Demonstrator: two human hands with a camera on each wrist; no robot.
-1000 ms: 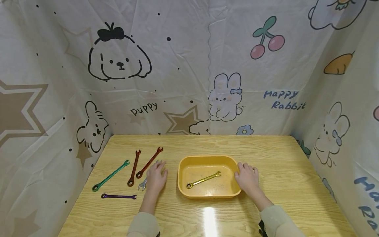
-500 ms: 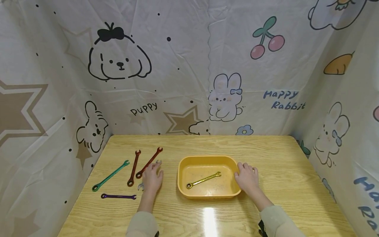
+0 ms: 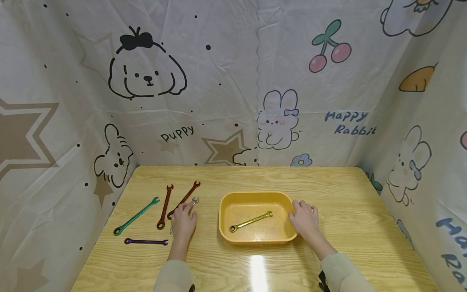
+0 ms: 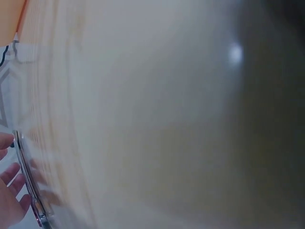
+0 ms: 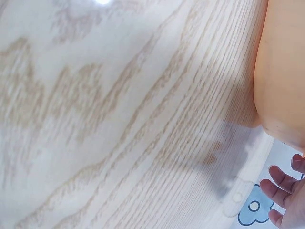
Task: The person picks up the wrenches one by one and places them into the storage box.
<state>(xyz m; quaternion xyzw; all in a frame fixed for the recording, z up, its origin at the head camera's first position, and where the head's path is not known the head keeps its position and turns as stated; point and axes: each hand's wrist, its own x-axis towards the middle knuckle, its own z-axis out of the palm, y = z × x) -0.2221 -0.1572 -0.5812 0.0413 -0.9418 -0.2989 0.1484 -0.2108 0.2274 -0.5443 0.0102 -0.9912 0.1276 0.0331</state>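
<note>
My left hand (image 3: pixel 184 223) is spread low over a silver combination wrench (image 3: pixel 195 200), hiding its middle. In the left wrist view the wrench (image 4: pixel 28 176) lies along the table right by the fingertips (image 4: pixel 24 202), with a gap between thumb and fingers. At the right end of a yellow plastic tray (image 3: pixel 255 241), my right hand (image 3: pixel 305 219) holds the rim, its thumb on the inner side. Other fingers (image 5: pixel 279 186) stay loosely bent outside the wall. A gold wrench (image 3: pixel 251 222) lies slantwise inside the tray.
On the left of the wooden table (image 3: pixel 346 194) lie a green wrench (image 3: pixel 136 216), a purple wrench (image 3: pixel 146 242), a red-brown wrench (image 3: pixel 166 207) and another red-brown wrench (image 3: pixel 189 193) beside the left hand. Printed cloth (image 3: pixel 226 89) surrounds the table.
My left hand has shifted left over the silver wrench, uncovering its upper end and covering more of its lower end. The right hand and tray have stayed still.
</note>
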